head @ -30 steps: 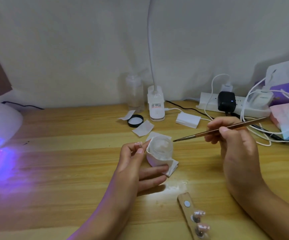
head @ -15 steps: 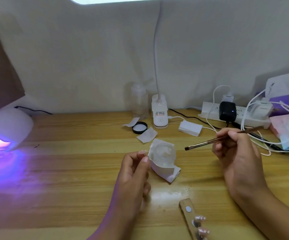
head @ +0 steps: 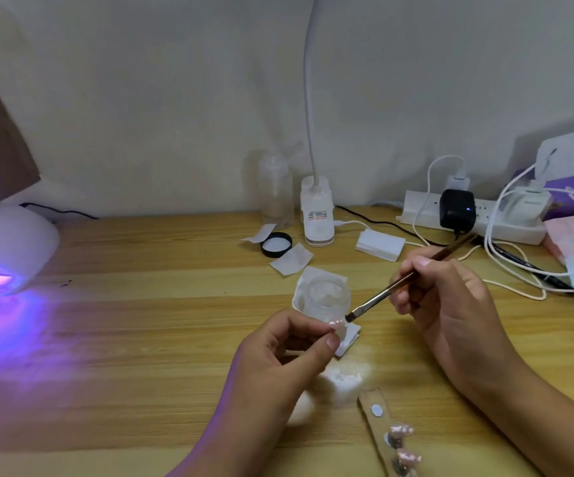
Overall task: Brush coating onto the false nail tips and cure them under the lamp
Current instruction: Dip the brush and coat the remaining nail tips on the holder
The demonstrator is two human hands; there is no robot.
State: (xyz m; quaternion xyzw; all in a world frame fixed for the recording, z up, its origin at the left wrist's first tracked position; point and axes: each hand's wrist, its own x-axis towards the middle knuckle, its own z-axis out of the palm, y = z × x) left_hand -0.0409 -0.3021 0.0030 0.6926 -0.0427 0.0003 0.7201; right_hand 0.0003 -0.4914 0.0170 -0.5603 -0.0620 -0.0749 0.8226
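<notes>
My left hand (head: 289,352) pinches a small pale false nail tip (head: 336,324) between thumb and fingers, just in front of a clear jar (head: 328,297) that stands on a white wipe. My right hand (head: 447,304) grips a thin brown brush (head: 406,280), whose dark bristle end sits right beside the nail tip. A wooden strip (head: 380,428) near the front edge carries two more pinkish nail tips (head: 402,431). The white curing lamp (head: 7,249) glows purple at the far left.
A black jar lid (head: 276,244), paper scraps, a clear bottle (head: 276,192) and a white desk-lamp base (head: 317,215) stand at the back of the wooden table. A power strip (head: 468,218) with chargers, white cables and bags crowd the right side.
My right hand has brought the brush down and left, so its bristles now meet the nail tip. My left hand has moved slightly forward of the jar with the tip.
</notes>
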